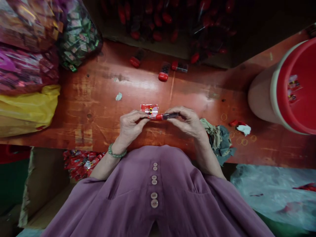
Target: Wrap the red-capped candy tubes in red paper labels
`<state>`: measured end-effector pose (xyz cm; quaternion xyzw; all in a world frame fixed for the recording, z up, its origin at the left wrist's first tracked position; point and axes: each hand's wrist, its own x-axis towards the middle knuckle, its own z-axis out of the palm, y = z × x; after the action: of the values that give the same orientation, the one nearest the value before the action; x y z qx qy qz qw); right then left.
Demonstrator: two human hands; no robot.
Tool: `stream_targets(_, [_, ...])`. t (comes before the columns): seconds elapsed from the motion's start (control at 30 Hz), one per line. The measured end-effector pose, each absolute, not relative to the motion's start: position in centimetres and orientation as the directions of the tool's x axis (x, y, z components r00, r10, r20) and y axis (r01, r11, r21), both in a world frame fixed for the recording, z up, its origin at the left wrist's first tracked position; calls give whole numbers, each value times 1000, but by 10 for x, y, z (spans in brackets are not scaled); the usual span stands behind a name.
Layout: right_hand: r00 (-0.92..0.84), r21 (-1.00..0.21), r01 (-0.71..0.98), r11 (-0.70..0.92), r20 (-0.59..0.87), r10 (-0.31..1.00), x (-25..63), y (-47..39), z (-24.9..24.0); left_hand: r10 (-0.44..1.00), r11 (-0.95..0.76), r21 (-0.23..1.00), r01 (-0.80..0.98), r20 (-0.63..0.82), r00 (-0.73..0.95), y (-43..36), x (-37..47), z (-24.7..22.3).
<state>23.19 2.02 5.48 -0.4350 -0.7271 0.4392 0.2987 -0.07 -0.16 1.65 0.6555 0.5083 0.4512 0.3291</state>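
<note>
My left hand (133, 125) is closed in a pinch at the lower edge of a small red printed packet (149, 108), just in front of my body. In my right hand (186, 121) lies a small clear tube (170, 116) with dark contents, held sideways between thumb and fingers. Its red cap (159, 117) points left and meets the packet's lower edge. Whether the packet is joined to the cap I cannot tell. Beyond my hands lie three similar red-capped tubes: one at left (137, 58), one in the middle (164, 71), one at right (179, 66).
An open carton (158, 46) of red-capped tubes stands at the back. Bags of small packets (80, 36) and a yellow bag (29, 108) fill the left. At right are a bucket (264, 95), crumpled rags (219, 140) and rubber bands (244, 142). A box of red packets (81, 163) sits below left.
</note>
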Motion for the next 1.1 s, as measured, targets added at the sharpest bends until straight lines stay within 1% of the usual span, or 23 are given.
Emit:
stream_targets(0.13, [-577,-836,461,299,-27,817,234,25,61,965,-258,891,373,222,137,-3,0,11])
stream_targets(0.2, [-608,-831,474,290,-71,791,233,27,63,975,-204,910,361,158,153,-5,0,10])
stream_targets(0.33, [-611,-873,438,217,-111,784,230,29,60,974,9,955,295,-76,215,-7,-1,11])
stream_targets(0.43, [-561,-906,404,125,-137,816,226,29,54,910,203,950,239,-273,311,-7,-2,15])
stream_targets(0.5, [-516,-928,372,24,-185,836,223,28,50,859,305,931,201,-360,365,-6,-3,17])
stream_targets(0.6, [-506,-946,307,-106,-256,824,220,25,46,823,370,919,136,-392,410,-2,-4,16])
stream_targets(0.73, [-574,-955,211,-207,-293,765,218,24,42,772,419,903,94,-409,487,2,-5,12])
stream_targets(0.87, [-618,-943,179,-280,-329,714,217,24,38,737,466,882,62,-427,524,5,-3,10])
stream_targets(0.93, [-625,-937,134,-322,-332,706,216,24,36,722,491,870,37,-430,542,6,-2,10])
stream_targets(1.03, [-560,-911,2,-412,-343,754,212,22,32,758,527,847,-65,-434,487,6,-4,9])
stream_targets(1.1, [-483,-895,-94,-437,-343,806,209,20,27,808,538,816,-210,-429,404,3,-7,7])
